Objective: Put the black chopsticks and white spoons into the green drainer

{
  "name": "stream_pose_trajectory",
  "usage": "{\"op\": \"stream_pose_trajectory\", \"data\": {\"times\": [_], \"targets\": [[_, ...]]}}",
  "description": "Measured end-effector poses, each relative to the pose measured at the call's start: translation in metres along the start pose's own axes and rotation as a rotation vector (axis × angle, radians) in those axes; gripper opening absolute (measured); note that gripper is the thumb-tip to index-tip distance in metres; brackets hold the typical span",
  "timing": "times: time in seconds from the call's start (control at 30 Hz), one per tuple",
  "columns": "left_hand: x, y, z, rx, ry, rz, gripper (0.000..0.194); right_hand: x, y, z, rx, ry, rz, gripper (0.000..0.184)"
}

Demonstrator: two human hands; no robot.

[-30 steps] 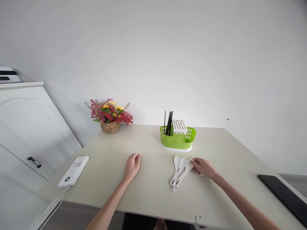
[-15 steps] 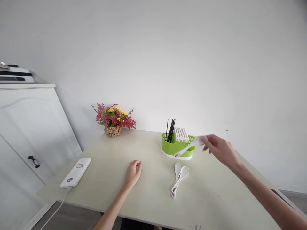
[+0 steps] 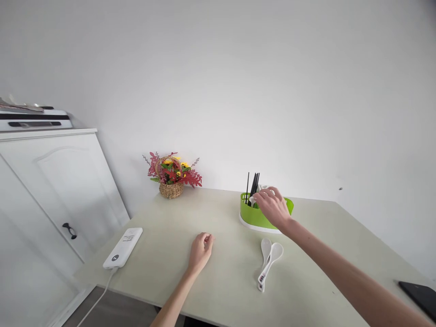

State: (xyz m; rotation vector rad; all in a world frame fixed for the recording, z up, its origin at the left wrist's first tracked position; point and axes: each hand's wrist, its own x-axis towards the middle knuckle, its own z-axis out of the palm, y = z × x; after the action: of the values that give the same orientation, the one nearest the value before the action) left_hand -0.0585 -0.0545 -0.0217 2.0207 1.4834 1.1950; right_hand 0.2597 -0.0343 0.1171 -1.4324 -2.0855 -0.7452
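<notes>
My right hand [image 3: 272, 208] is closed on a white spoon [image 3: 252, 200] at the green utensil holder [image 3: 256, 219]. Only a bit of the spoon shows, beside the black chopsticks [image 3: 254, 183] standing in the holder's left part; the rest is hidden by my fingers and the holder wall. The hand also covers most of the white slotted rack [image 3: 262, 186]. In front of the holder, two white spoons [image 3: 276, 252] lie crossed on the table, handles toward me. My left hand [image 3: 201, 250] rests on the tabletop with its fingers curled in and nothing visible in them.
A wicker basket of artificial flowers [image 3: 171, 188] stands at the back left by the wall. On the left lies a white power bank [image 3: 123, 247] with a cable running off the table edge. A black phone-like object [image 3: 418, 293] is at the right edge. A white cabinet [image 3: 75, 181] stands at left.
My right hand has carried the spoon from the holder's right side over to the chopsticks, lowering part of it behind the wall. The view has shifted a little; the left hand stays on the table.
</notes>
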Motion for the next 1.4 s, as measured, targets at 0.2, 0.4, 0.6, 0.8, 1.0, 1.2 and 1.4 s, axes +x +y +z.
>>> {"op": "stream_pose_trajectory", "data": {"times": [0.2, 0.4, 0.6, 0.8, 1.0, 1.2, 1.4], "targets": [[-0.001, 0.000, 0.001, 0.009, -0.005, -0.007, 0.036, -0.018, -0.002, 0.022, -0.045, 0.001, -0.064, 0.031], [0.000, 0.001, 0.002, -0.009, -0.003, -0.018, 0.035, -0.038, 0.005, 0.013, -0.034, 0.018, -0.082, 0.030], [0.001, 0.004, 0.003, -0.019, -0.010, -0.026, 0.033, -0.095, 0.019, -0.008, 0.253, -0.192, -0.034, 0.030], [0.003, 0.006, 0.003, 0.003, -0.016, -0.039, 0.033, -0.150, 0.024, 0.004, 0.350, -0.430, 0.227, 0.030], [0.004, 0.009, 0.002, -0.009, -0.028, -0.038, 0.031, -0.162, 0.021, 0.036, 0.532, -0.647, 0.591, 0.022], [0.004, 0.012, 0.000, 0.009, -0.036, -0.047, 0.034, -0.152, 0.013, 0.038, 0.746, -0.726, 0.803, 0.022], [0.004, 0.009, 0.001, -0.002, -0.021, -0.053, 0.034, -0.137, 0.025, -0.004, 0.846, -0.655, 0.789, 0.021]]}}
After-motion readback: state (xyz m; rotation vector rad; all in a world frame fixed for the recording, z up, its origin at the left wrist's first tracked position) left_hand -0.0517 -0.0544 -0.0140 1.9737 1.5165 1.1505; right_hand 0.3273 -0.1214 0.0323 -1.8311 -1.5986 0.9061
